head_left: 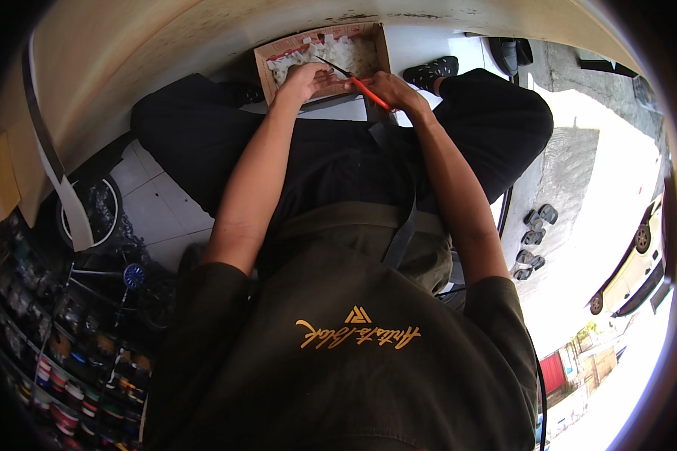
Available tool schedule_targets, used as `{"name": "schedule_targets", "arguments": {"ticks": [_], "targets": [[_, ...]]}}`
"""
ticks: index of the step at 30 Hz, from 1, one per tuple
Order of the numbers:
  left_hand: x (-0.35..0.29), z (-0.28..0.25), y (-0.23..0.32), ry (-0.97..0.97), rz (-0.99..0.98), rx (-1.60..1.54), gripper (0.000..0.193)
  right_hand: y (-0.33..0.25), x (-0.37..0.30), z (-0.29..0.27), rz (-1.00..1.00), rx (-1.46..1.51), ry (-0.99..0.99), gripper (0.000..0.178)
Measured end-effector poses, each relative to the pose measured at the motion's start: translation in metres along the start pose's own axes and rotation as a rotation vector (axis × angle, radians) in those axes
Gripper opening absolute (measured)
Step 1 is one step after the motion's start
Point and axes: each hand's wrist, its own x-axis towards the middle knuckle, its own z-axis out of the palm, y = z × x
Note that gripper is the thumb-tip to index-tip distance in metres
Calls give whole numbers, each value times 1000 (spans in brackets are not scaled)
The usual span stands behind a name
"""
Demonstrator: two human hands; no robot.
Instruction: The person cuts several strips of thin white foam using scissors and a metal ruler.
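- White tiled floor (158, 203), cardboard box (267, 64) of white pieces at upper centre.
- Left hand (302, 81) rests on box contents; grip unclear.
- Right hand (391, 90) closed around orange-handled tool (368, 94).

Cardboard box (272, 56) lies on floor (421, 45) before both knees.

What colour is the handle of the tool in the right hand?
Orange-red, seen in the head view: the handle in the right hand.
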Motion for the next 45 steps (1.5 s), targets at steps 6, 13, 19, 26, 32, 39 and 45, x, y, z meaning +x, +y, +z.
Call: {"name": "schedule_targets", "arguments": {"ticks": [6,13,19,26,32,39,45], "targets": [[34,-26,-12,145,119,33,10,20,10,9,212,-197,23,64],[26,-24,-7,113,11,238,27,12,11,1,397,-110,-37,89],[-54,11,25,95,198,789,35,10,1,-8,302,111,-187,81],[-223,-37,61,-244,409,133,45,-76,-42,-48,251,29,-192,83],[-345,-111,86,175,837,-65,72,-114,-80,-65,11,147,-119,69],[-421,-75,139,249,956,148,74,-164,-108,-84,-110,158,-140,68],[-409,-46,149,301,978,276,38,-171,-120,-84,-126,220,-130,58]]}}
